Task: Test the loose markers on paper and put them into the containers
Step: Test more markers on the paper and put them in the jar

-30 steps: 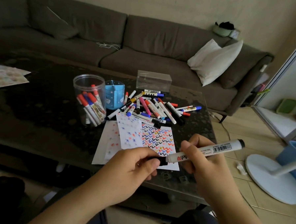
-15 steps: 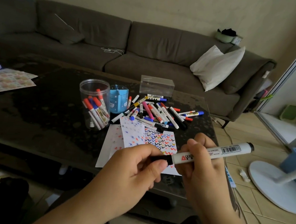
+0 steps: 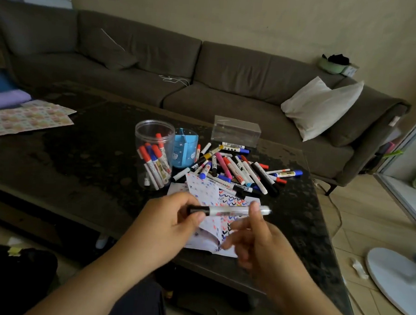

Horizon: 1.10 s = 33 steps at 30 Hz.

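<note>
Marker (image 3: 226, 210) looks light, stiff and slick; my left hand (image 3: 164, 227) pinches its black cap end, right hand's (image 3: 258, 237) blurred fingers loosely touch the barrel, which I'd grip mid-length.

Head view, down over table (image 3: 81, 165)

Grey sofa (image 3: 207, 68) w/ white pillow (image 3: 320, 107); fan base (image 3: 395, 280)
</note>
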Motion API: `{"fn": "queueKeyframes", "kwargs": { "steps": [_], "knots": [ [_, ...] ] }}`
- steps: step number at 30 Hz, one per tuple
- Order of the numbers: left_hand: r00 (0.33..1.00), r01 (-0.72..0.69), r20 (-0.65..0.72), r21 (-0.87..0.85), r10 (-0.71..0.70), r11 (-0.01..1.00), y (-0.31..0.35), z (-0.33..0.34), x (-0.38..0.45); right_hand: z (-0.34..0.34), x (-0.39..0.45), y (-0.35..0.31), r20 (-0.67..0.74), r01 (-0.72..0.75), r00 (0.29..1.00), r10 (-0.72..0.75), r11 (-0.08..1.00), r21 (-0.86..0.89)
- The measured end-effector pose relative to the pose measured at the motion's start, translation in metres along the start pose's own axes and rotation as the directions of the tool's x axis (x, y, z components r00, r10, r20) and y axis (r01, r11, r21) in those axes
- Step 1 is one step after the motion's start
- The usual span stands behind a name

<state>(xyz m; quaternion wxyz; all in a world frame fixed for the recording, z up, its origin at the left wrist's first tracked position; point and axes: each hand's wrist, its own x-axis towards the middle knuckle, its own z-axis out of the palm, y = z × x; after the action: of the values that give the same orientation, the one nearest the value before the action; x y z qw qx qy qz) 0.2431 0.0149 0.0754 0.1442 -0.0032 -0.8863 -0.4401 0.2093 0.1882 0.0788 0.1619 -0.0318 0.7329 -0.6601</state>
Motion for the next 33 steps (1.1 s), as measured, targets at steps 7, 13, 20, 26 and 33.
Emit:
{"fn": "queueKeyframes", "kwargs": {
  "steps": [7, 13, 20, 26, 33],
  "knots": [
    [0.996, -0.082, -0.011, 0.254, 0.087, 0.964, -0.015, -0.032, 0.01, 0.018, 0.031, -0.021, 0.365, 0.524, 0.825, -0.432, 0.341, -0.78],
    [0.995, -0.07, -0.051, 0.289, 0.088, 0.955, -0.036, -0.044, 0.03, 0.061, 0.079, -0.017, 0.486, 0.653, 0.733, -0.475, 0.294, -0.698],
    [0.971, 0.023, -0.233, 0.304, 0.051, 0.952, -0.072, -0.072, 0.055, 0.071, 0.119, -0.069, 0.147, 0.56, 0.781, -0.608, 0.575, -0.597],
    [0.961, 0.046, -0.275, 0.298, 0.04, 0.953, -0.087, -0.074, 0.07, 0.086, 0.169, -0.119, -0.012, 0.643, 0.738, -0.675, 0.707, -0.295],
    [0.967, 0.033, -0.25, 0.275, 0.038, 0.961, -0.096, -0.062, 0.08, 0.117, 0.221, -0.088, 0.139, 0.488, 0.856, -0.499, 0.687, -0.538]
  ]
}}
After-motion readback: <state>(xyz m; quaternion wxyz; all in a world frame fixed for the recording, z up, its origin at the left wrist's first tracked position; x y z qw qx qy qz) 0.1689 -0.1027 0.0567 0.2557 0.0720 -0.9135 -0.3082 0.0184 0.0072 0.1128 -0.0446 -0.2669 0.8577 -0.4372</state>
